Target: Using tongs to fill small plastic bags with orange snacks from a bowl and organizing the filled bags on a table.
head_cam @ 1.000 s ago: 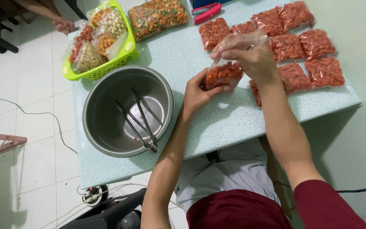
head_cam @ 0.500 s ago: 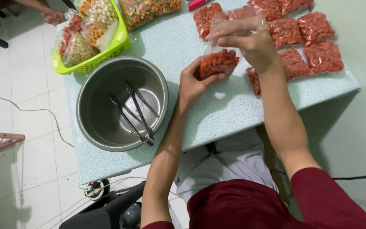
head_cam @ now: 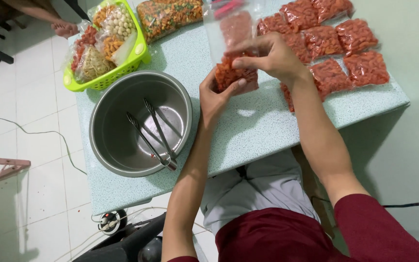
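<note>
Both bare forearms reach forward from dark red short sleeves and meet over the table. The left hand [head_cam: 217, 94] cups from below, palm turned right, thumb up. The right hand [head_cam: 267, 57] curls from above, fingers bent, thumb and forefinger pinched together.

Orange snacks [head_cam: 236, 73]; lime basket [head_cam: 139, 53]; speckled pale-blue table [head_cam: 263, 126].

The left hand [head_cam: 219, 94] covered the lower edge of the clear plastic bag of orange-red snacks [head_cam: 236, 73], and the right hand [head_cam: 267, 56] hid its middle. The top row of sealed orange-red snack packets [head_cam: 333, 9] was cut off by the frame's upper edge.
</note>
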